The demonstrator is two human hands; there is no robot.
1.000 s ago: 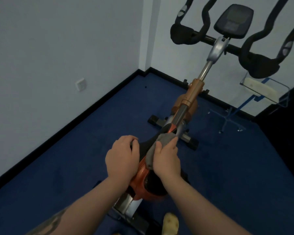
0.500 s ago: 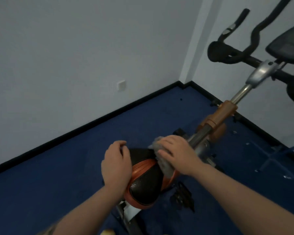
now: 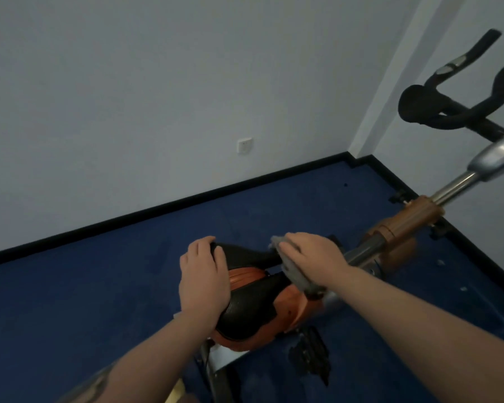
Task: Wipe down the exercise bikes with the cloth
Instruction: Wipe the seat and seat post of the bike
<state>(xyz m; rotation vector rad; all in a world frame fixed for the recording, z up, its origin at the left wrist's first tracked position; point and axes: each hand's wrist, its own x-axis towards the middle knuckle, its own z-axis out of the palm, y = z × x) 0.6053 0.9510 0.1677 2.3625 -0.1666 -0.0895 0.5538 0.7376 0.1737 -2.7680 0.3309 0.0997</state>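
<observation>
Head view, looking down over an exercise bike on a dark blue carpeted floor, in the corner of a pale-walled room.

Saddle: black padded top with orange centre strip and orange underside, nose pointing toward the handlebar end. It sits between the two forearms.

Left hand: laid over the left side of the saddle, fingers curled round its edge near the front, the grip clasping the saddle itself.

Right hand: palm down on a grey cloth, fingers fairly flat and spread along it, pressing it onto the right front of the saddle near the nose. The cloth shows as a folded strip beneath and beside the fingers, one corner poking out past the fingertips (whether the thumb hooks under the cloth cannot be told, as it is hidden).

Beyond the saddle: a dark frame tube runs up to an orange-brown collar, then a chrome post and silver bracket. Black handlebars with padded elbow rest at upper right, partly cut off by the frame edge.

Below the saddle: a black pedal just right of the seat post, low down.

Wall: white socket plate above a black skirting board.
</observation>
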